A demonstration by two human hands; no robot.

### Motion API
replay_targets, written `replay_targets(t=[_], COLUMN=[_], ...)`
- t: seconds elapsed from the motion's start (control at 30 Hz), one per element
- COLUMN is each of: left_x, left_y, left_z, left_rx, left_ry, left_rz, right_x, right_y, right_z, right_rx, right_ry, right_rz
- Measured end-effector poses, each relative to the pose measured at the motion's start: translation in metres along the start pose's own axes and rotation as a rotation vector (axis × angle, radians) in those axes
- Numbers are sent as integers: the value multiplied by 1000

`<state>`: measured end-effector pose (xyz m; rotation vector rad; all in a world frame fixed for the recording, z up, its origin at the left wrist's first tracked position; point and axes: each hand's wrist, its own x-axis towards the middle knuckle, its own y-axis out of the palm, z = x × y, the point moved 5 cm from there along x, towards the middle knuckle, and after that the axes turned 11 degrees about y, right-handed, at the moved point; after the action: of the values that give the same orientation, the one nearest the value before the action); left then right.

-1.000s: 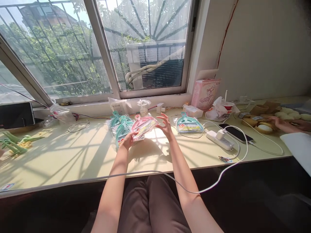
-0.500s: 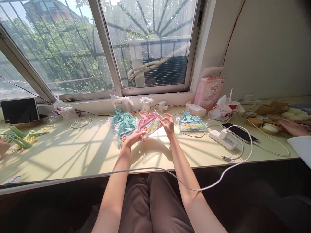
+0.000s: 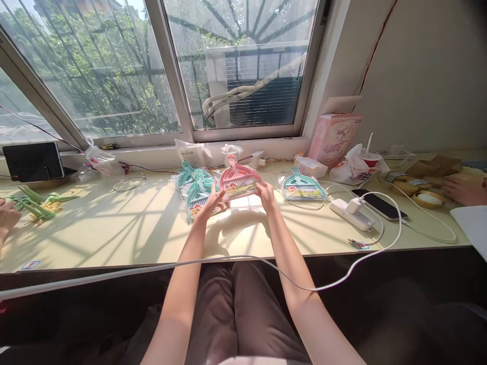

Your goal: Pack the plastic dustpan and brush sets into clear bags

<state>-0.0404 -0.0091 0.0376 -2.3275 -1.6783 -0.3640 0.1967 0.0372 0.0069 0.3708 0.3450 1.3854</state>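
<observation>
Between my two hands is a pink dustpan and brush set point(image 3: 239, 181) in clear wrapping, held just above the table with its handle pointing away from me. My left hand point(image 3: 213, 202) grips its lower left corner. At the lower right edge, my right hand point(image 3: 265, 194) pinches the package with thumb and fingers. Close by on the left lie wrapped teal dustpan sets point(image 3: 201, 190), overlapping one another and partly covered by my left hand. Another teal dustpan set point(image 3: 302, 185) lies flat to the right of my right hand.
A white cable point(image 3: 243, 257) crosses in front of my forearms. To the right are a power strip point(image 3: 352, 215), a phone point(image 3: 380, 205) and a pink box point(image 3: 335, 137). A tablet point(image 3: 33, 161) stands at far left. Other people's hands point(image 3: 464, 188) show at both table ends.
The pink set has turned from a tilt to nearly level, its label now facing me. My right hand has come down from its upper right edge to its lower right corner.
</observation>
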Motion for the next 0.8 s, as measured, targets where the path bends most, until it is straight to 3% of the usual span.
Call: replay_targets(t=[0.07, 0.13, 0.3, 0.47, 0.6, 0.8], left_x=[1, 4, 12, 10, -2, -67], left_y=[6, 9, -8, -17, -22, -53], left_z=[-1, 0, 5, 4, -5, -18], left_rx=[24, 70, 143, 278, 467, 974], left_ry=[43, 69, 112, 147, 140, 206], left_rz=[44, 16, -321, -467, -376, 80], right_x=[2, 1, -9, -15, -12, -11], right_y=[-5, -7, 12, 19, 15, 11], right_z=[-1, -1, -1, -11, -12, -9], right_rx=[26, 27, -48, -257, -272, -188], right_ry=[22, 33, 26, 125, 102, 53], right_rz=[-114, -148, 137, 238, 244, 216])
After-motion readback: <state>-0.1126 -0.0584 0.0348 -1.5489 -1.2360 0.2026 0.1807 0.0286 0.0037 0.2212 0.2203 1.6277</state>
